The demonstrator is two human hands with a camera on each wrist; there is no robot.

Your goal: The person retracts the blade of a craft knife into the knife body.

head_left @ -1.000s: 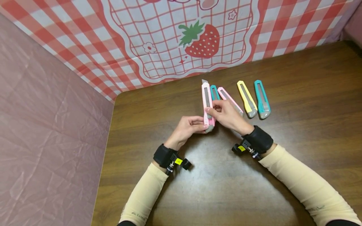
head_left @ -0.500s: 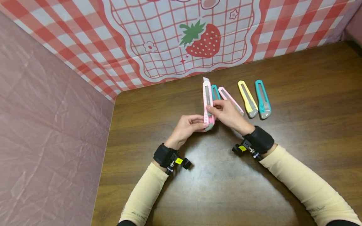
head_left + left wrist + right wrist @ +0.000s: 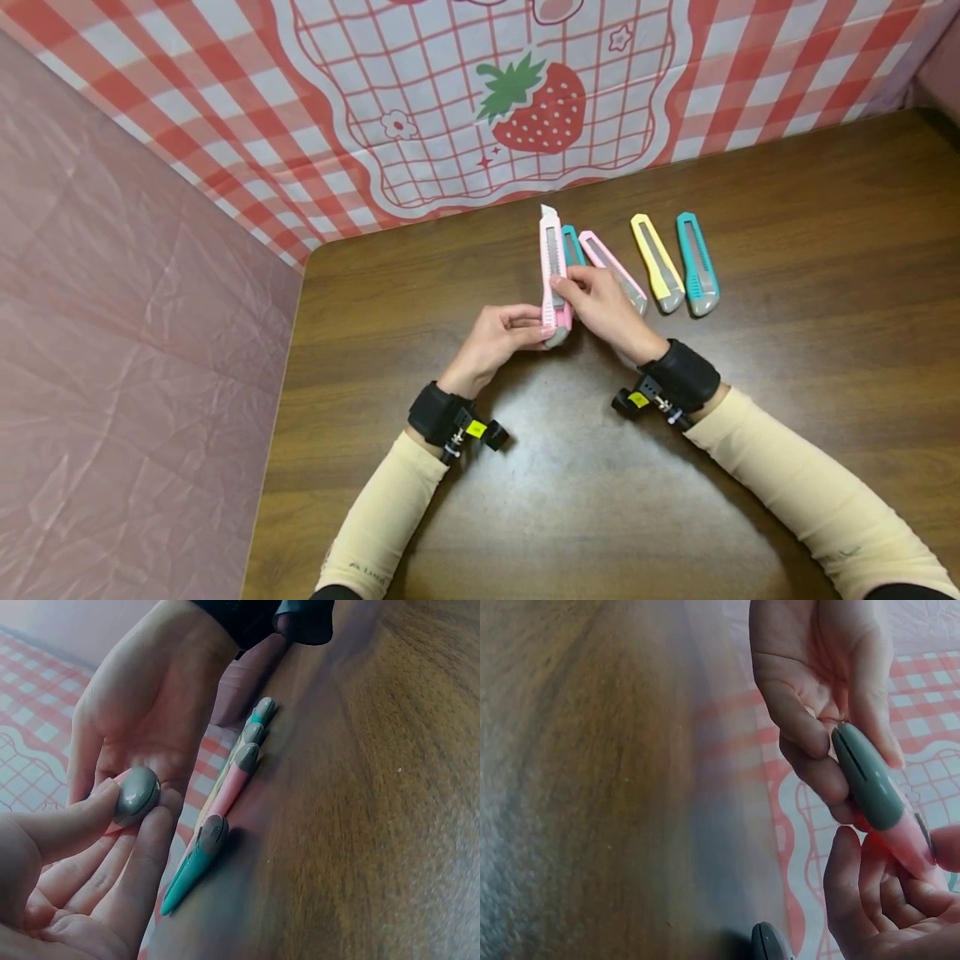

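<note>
A pink utility knife [image 3: 551,242] stands raised above the table, its blade [image 3: 548,211] sticking out at the top. My left hand [image 3: 491,337] grips its lower end between thumb and fingers, beside the grey end cap [image 3: 137,793]. Higher up, my right hand [image 3: 603,308] pinches the body, thumb on the slider side; the slider itself is mostly covered. In the right wrist view the grey cap [image 3: 870,780] points toward the camera. Behind the right hand lie a teal utility knife [image 3: 572,243], partly hidden, and a second pink utility knife [image 3: 603,254].
Farther right, a yellow utility knife [image 3: 657,262] and another teal utility knife [image 3: 697,262] lie side by side on the wooden table [image 3: 585,500]. A checked strawberry cloth [image 3: 427,83] hangs at the back, and a plain pink cloth [image 3: 142,333] at the left.
The blade shows slightly more than a second ago. The right thumb has slid a little up the pink utility knife, which has shifted slightly right; both hands keep their hold.
</note>
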